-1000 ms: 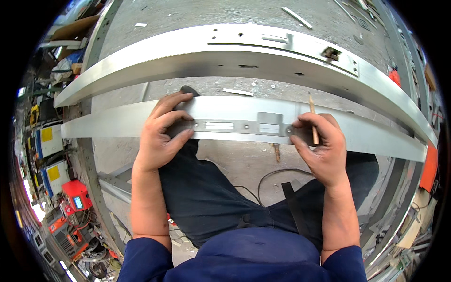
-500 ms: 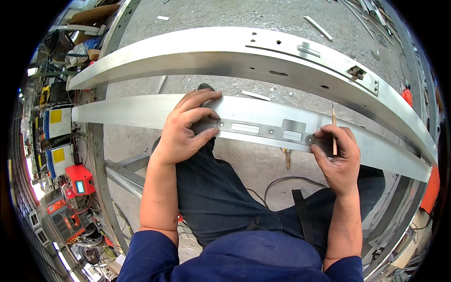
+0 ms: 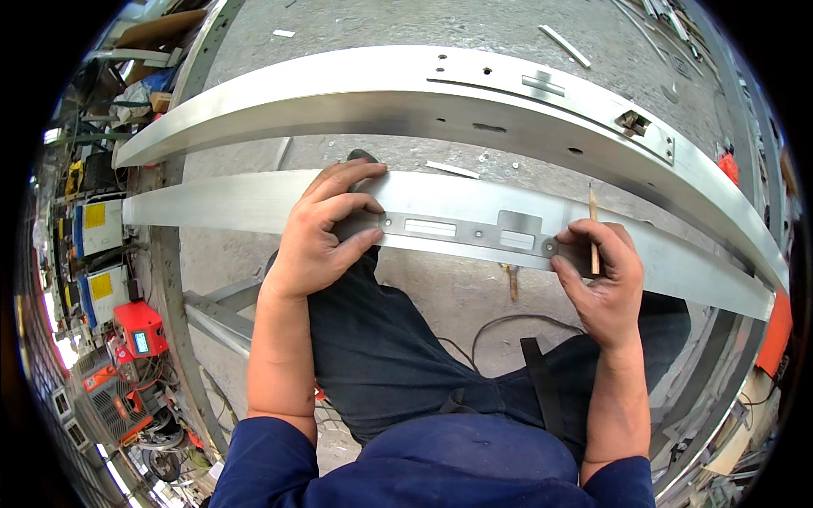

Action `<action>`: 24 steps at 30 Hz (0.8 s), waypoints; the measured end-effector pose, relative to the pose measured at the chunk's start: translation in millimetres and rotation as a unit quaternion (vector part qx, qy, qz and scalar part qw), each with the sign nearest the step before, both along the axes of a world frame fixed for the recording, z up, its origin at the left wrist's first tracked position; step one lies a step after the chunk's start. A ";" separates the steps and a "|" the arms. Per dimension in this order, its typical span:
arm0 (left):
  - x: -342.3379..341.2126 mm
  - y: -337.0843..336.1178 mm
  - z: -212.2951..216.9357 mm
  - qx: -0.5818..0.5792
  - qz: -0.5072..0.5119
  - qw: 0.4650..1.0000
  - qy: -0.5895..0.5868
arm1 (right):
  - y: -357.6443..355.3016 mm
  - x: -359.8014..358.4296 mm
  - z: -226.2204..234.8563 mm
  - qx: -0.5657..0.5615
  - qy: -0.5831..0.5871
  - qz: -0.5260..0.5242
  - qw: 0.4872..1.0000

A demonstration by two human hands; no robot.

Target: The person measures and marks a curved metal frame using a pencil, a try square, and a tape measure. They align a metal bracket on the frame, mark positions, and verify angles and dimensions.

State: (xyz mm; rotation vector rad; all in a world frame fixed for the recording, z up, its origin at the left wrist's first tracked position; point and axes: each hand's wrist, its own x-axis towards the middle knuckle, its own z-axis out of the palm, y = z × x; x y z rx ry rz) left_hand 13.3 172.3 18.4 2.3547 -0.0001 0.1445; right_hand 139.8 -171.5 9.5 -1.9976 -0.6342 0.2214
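A long aluminium profile [image 3: 229,201] runs across in front of me. A narrow metal lock plate [image 3: 461,231] with slots and screw holes lies flat on it. My left hand [image 3: 326,233] presses the plate's left end against the profile, fingers spread over the top edge. My right hand [image 3: 603,275] pins the plate's right end with the thumb. A thin wooden pencil [image 3: 593,229] sticks up between that hand's fingers. A second, wider aluminium profile [image 3: 373,93] with cut-outs and a fitted latch [image 3: 633,124] lies just beyond.
Grey concrete floor [image 3: 381,25] with metal offcuts lies behind. Red welding machines [image 3: 135,326] and boxes crowd the left side. A steel frame rail [image 3: 174,279] runs down the left. A black cable [image 3: 508,326] and a small tool [image 3: 511,279] lie below the profile near my legs.
The view has shifted so the profiles sit further right and lower. Both hands stay on the plate's ends; the right hand has slid slightly outward with the pencil.
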 end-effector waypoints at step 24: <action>-20.1 -137.2 18.6 0.247 -0.029 0.968 0.035 | -1.0 1.4 3.3 -0.018 -0.025 0.022 0.999</action>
